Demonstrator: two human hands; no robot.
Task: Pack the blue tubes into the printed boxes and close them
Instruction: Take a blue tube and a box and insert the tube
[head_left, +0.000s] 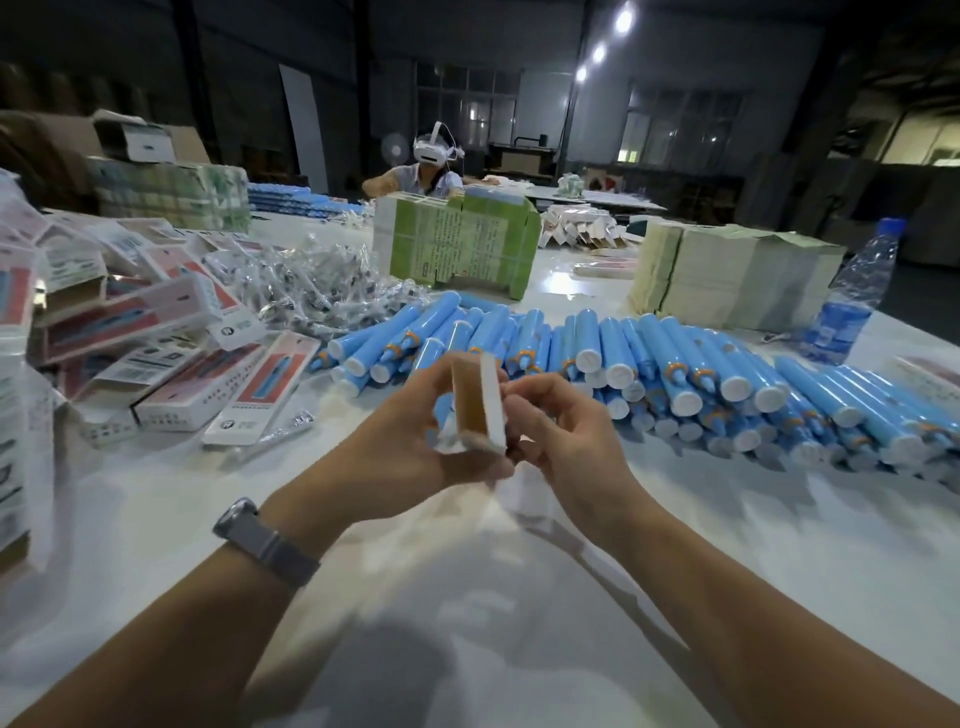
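Head view: left hand and right hand both grip one box, end-on, above the worktop (blurry). Blue tubes piled just beyond, spreading right. More boxes heaped far left.

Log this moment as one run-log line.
left hand: holds box | right hand: pinches box end | box: open, upright above table | blue tubes: piled behind
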